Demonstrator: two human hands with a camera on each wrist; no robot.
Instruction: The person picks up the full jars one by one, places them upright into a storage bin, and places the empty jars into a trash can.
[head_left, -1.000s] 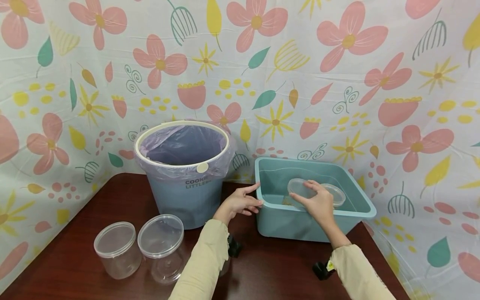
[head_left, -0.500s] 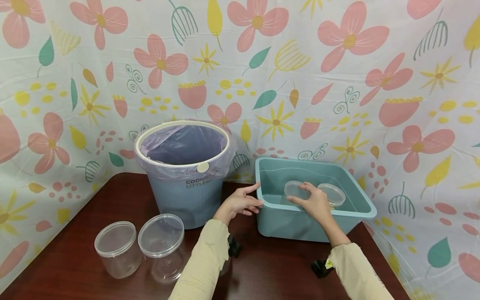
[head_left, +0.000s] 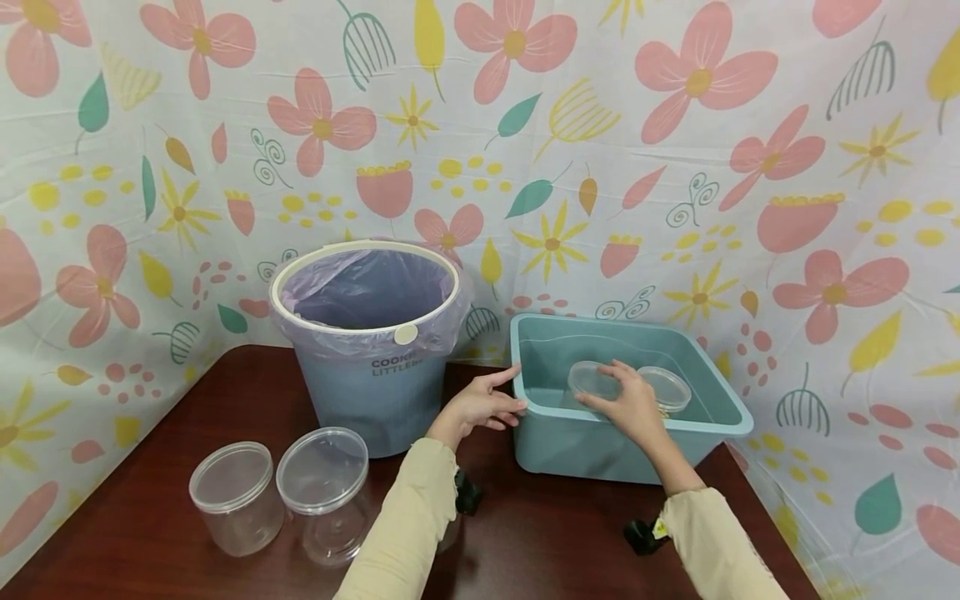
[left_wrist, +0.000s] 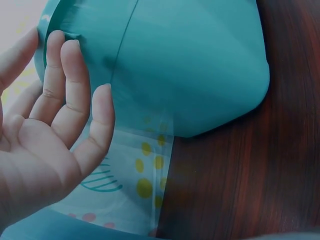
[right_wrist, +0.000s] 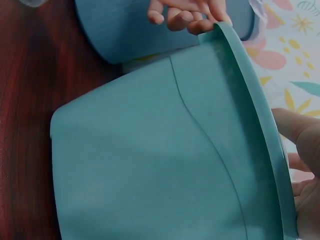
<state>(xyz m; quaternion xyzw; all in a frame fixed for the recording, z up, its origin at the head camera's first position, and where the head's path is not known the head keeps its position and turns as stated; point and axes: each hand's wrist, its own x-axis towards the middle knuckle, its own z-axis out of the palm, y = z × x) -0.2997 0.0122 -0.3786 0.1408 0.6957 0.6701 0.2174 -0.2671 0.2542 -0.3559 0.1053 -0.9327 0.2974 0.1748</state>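
Teal tub (head_left: 577, 452): inside, your right hand (head_left: 630, 406) is pinching one clear container (head_left: 587, 379), probably placing it; left rim, your left hand (head_left: 482, 403) is touching, fingers loose; releasing seems next.

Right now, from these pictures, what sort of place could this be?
Probably an improvised indoor work corner: a wood-grain table stands before a creased, flower-printed sheet and bears a lined bin and a teal tub.

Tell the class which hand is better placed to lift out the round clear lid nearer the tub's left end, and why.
Probably the right hand: it grips the edge of that round clear lid. The left hand is at the teal tub, better for steadying it.
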